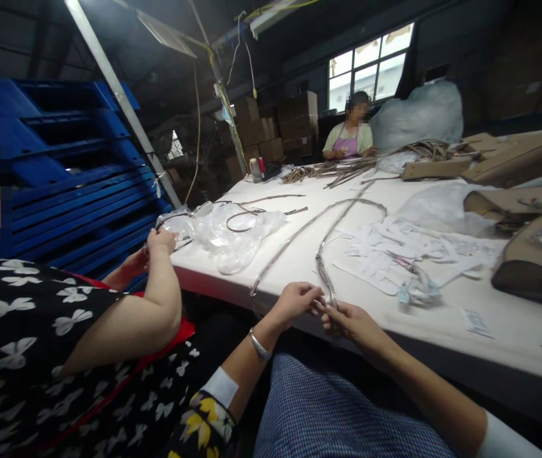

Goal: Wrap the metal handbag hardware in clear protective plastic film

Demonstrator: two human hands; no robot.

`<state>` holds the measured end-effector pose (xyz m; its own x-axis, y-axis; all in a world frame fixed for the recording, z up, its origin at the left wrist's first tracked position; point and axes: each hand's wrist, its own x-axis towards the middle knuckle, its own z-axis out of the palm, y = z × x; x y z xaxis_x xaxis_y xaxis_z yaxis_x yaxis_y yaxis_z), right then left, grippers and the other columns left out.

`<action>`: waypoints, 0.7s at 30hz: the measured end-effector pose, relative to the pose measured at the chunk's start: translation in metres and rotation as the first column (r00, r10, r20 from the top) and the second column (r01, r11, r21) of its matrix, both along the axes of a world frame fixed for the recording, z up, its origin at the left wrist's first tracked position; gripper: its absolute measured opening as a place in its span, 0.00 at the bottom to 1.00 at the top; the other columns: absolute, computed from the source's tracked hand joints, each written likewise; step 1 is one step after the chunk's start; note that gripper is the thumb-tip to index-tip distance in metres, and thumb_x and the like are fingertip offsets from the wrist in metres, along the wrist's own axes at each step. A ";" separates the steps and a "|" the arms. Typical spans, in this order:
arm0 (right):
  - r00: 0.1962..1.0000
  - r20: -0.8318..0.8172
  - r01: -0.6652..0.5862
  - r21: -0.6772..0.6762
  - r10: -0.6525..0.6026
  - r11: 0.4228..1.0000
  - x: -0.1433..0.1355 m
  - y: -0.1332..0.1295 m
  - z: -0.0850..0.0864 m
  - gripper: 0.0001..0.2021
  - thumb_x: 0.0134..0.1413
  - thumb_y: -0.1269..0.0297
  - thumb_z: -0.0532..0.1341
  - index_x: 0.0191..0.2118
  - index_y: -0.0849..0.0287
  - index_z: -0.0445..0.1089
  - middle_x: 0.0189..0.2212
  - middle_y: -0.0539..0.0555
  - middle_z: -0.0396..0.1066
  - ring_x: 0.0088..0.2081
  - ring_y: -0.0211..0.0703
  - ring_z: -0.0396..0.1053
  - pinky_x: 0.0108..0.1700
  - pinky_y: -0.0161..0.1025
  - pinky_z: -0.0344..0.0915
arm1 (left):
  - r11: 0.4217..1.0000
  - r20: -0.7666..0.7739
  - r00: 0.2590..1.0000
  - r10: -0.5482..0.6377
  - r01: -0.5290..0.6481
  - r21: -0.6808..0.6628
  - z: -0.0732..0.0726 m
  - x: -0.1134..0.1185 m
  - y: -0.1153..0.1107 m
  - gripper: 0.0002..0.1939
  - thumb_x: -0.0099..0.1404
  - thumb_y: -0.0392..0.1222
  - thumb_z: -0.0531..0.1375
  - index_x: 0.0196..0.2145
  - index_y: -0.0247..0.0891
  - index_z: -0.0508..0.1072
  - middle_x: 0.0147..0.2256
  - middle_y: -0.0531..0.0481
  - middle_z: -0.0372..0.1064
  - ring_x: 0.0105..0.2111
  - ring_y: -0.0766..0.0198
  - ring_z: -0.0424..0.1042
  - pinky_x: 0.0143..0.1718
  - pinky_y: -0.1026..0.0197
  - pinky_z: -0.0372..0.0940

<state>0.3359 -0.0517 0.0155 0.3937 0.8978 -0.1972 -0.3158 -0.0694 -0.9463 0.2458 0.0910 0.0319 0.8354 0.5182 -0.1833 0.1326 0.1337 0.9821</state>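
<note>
Dim workshop, with a tall stack of blue pallets at left and a wide table under a white cover. A co-worker in a bow-print top sits close on the left; another person works at the far side. Clear plastic bags lie at left on the table, white paper pieces at right. Between them, a long, bent twig curves across the cover to the near edge, its close end at the hands. The right hand has thumb and fingers closed on that end; the left hand meets it, fingertips together, though what they pinch is too small to tell. Good handling here probably means one hand steadying the end while the other makes small moves, the table bearing the twig's length so its bend does not pull or twist.
</note>
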 end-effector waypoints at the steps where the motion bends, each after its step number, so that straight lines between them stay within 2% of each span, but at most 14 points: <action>1: 1.000 0.004 0.024 -0.016 -0.024 1.000 -0.002 -0.007 -0.002 0.21 0.46 0.46 0.67 0.36 0.61 0.72 0.25 0.48 0.71 0.25 0.36 0.70 0.26 0.32 0.65 | 1.000 -0.009 1.000 0.018 -0.018 0.010 -0.001 0.003 -0.001 0.16 0.61 0.49 0.63 0.33 0.29 0.74 0.29 0.45 0.73 0.25 0.67 0.73 0.25 0.67 0.65; 3: 1.000 0.002 0.029 -0.045 -0.029 0.999 -0.008 -0.021 -0.007 0.22 0.50 0.43 0.63 0.37 0.59 0.70 0.21 0.46 0.67 0.20 0.33 0.65 0.19 0.29 0.57 | 0.999 -0.033 0.999 0.027 -0.028 -0.024 -0.003 0.011 -0.002 0.19 0.65 0.51 0.58 0.35 0.29 0.73 0.30 0.42 0.74 0.26 0.64 0.74 0.27 0.65 0.67; 6: 0.998 0.015 -0.058 -0.043 0.059 0.997 -0.022 -0.041 -0.012 0.22 0.54 0.41 0.58 0.39 0.58 0.69 0.20 0.45 0.65 0.16 0.30 0.58 0.16 0.28 0.51 | 0.974 -0.043 0.997 -0.059 0.048 -0.222 -0.005 0.031 -0.005 0.22 0.68 0.53 0.53 0.37 0.27 0.72 0.31 0.38 0.75 0.29 0.60 0.76 0.33 0.59 0.70; 9: 0.994 0.040 -0.099 -0.014 0.100 0.995 -0.035 -0.054 -0.016 0.23 0.53 0.40 0.59 0.38 0.59 0.69 0.21 0.46 0.66 0.16 0.30 0.57 0.17 0.28 0.53 | 0.915 0.011 0.997 -0.081 0.078 -0.397 -0.004 0.057 -0.008 0.18 0.69 0.48 0.54 0.33 0.28 0.72 0.32 0.39 0.75 0.30 0.63 0.75 0.34 0.62 0.69; 12: 0.992 0.060 -0.114 -0.025 0.115 0.993 -0.040 -0.065 -0.018 0.24 0.52 0.39 0.59 0.36 0.59 0.70 0.21 0.47 0.68 0.17 0.31 0.60 0.19 0.30 0.57 | 0.898 0.042 0.997 -0.060 0.072 -0.435 0.005 0.078 -0.005 0.12 0.67 0.42 0.57 0.33 0.28 0.73 0.31 0.42 0.74 0.28 0.67 0.72 0.31 0.66 0.67; 14: 0.984 0.102 -0.145 -0.027 0.147 0.989 -0.036 -0.071 -0.019 0.24 0.52 0.40 0.60 0.35 0.59 0.72 0.23 0.49 0.71 0.20 0.35 0.66 0.24 0.33 0.62 | 0.898 0.086 0.995 -0.054 0.086 -0.431 0.016 0.084 -0.001 0.11 0.66 0.41 0.59 0.36 0.28 0.73 0.31 0.45 0.72 0.24 0.72 0.69 0.27 0.70 0.65; 17: 0.983 0.109 -0.145 -0.019 0.146 0.989 -0.018 -0.071 -0.016 0.24 0.52 0.41 0.61 0.43 0.58 0.75 0.34 0.56 0.78 0.35 0.46 0.75 0.40 0.41 0.69 | 0.904 0.171 0.985 -0.036 0.105 -0.415 0.040 0.079 0.005 0.11 0.64 0.41 0.61 0.41 0.31 0.72 0.26 0.55 0.63 0.16 0.79 0.55 0.16 0.75 0.52; 19: 0.997 -0.012 -0.072 0.026 0.072 0.997 0.000 -0.063 -0.007 0.28 0.53 0.42 0.61 0.52 0.58 0.71 0.44 0.60 0.77 0.46 0.50 0.74 0.50 0.45 0.68 | 0.928 0.224 0.974 -0.027 0.107 -0.356 0.055 0.063 0.003 0.14 0.62 0.45 0.63 0.41 0.32 0.71 0.22 0.60 0.56 0.14 0.80 0.46 0.13 0.75 0.42; 21: 0.982 -0.187 0.029 0.101 -0.010 0.994 0.021 -0.046 0.007 0.30 0.57 0.43 0.58 0.56 0.61 0.66 0.50 0.63 0.73 0.51 0.51 0.71 0.56 0.47 0.64 | 0.972 0.239 0.971 -0.023 0.077 -0.221 0.063 0.038 -0.007 0.17 0.61 0.50 0.63 0.41 0.34 0.71 0.21 0.61 0.52 0.13 0.80 0.42 0.13 0.74 0.39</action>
